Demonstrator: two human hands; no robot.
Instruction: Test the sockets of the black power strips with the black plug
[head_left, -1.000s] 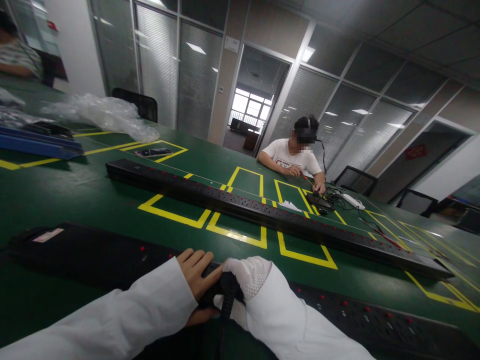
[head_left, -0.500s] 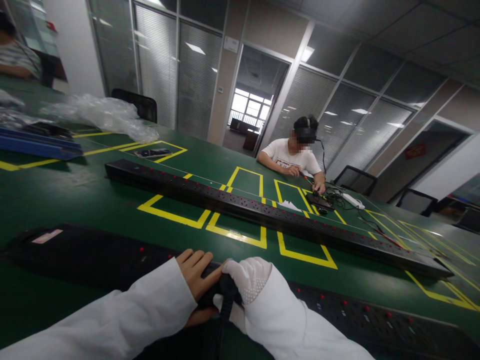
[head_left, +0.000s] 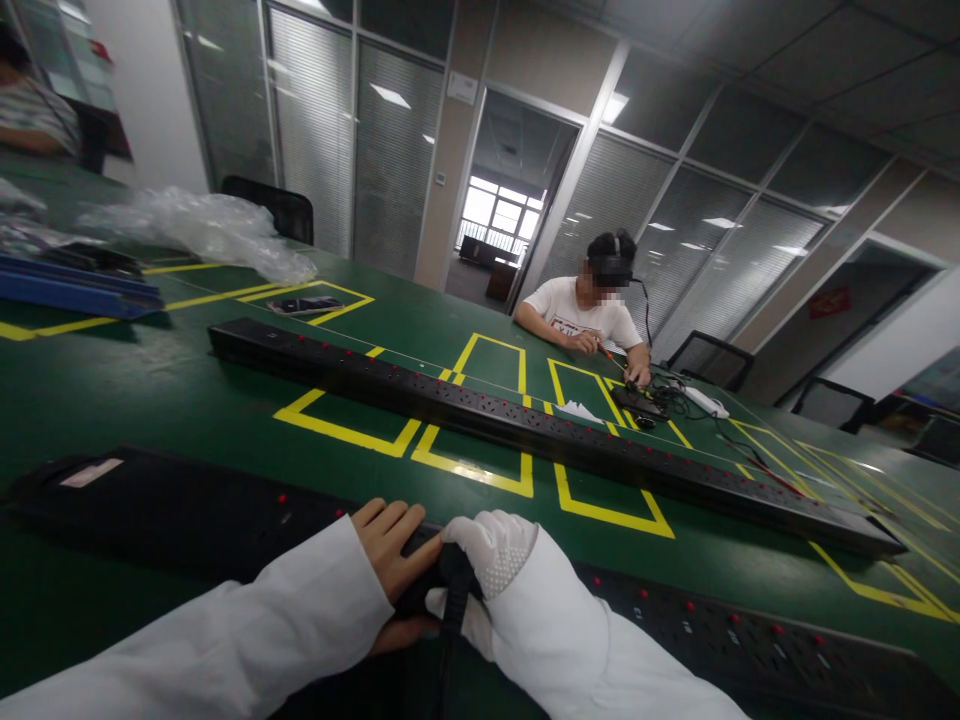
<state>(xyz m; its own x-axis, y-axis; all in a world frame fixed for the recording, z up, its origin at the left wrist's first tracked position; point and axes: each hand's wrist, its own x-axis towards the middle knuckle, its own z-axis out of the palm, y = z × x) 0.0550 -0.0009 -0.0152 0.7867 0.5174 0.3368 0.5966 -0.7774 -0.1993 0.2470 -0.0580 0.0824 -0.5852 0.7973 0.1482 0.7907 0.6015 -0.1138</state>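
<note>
A long black power strip (head_left: 187, 505) with red switches or lights runs across the near side of the table. My left hand (head_left: 391, 555), bare below a white sleeve, is wrapped over it, fingers on the far edge and thumb on the near side. Close beside, my right hand (head_left: 499, 560) in a white dotted glove grips a black plug (head_left: 457, 570) with a thick cable hanging toward me. The plug sits against the strip between both hands; its pins are hidden, so how far in it sits I cannot tell.
Farther back, a second long power strip (head_left: 480, 408) lies across yellow tape outlines on the green table (head_left: 247, 420). Plastic wrap (head_left: 217, 225), a blue rail (head_left: 67, 285) and a phone-like item (head_left: 306, 305) lie back left. A co-worker (head_left: 589, 315) handles cables opposite.
My right hand has shifted very slightly left with the plug. My left hand and the power strip stay in place.
</note>
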